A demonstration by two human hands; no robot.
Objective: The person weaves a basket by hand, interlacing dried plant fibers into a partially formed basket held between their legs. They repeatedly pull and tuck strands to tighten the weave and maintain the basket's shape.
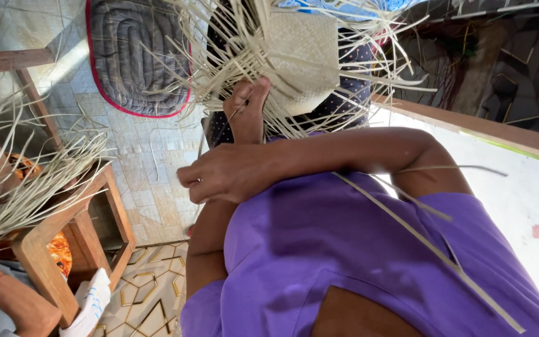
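- Bright daylight floods in from beyond the fingers' far right, overexposing the pale floor [519,187].
- Soft shadow covers the purple shirt [344,262].
- Sharp focus; wide-angle stretch at the edges.

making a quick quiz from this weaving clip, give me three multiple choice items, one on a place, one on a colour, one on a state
1. Where does the grey quilted cushion lie?
A. on the tiled floor
B. on the wooden stool
C. in the person's lap

2. What colour is the person's shirt?
A. green
B. purple
C. white

3. What state is the woven piece in?
A. finished, edges trimmed
B. rolled up and tied
C. part woven, loose strips sticking out all round

Answers:
1. A: the cushion rests flat on the pale tiles, apart from the wooden stool.
2. B: purple cloth covers the shoulder and chest.
3. C: a tight plaited panel shows in the middle, with many free strips fanning from its edges, while one hand grips it from below; the other hand is closed below it.
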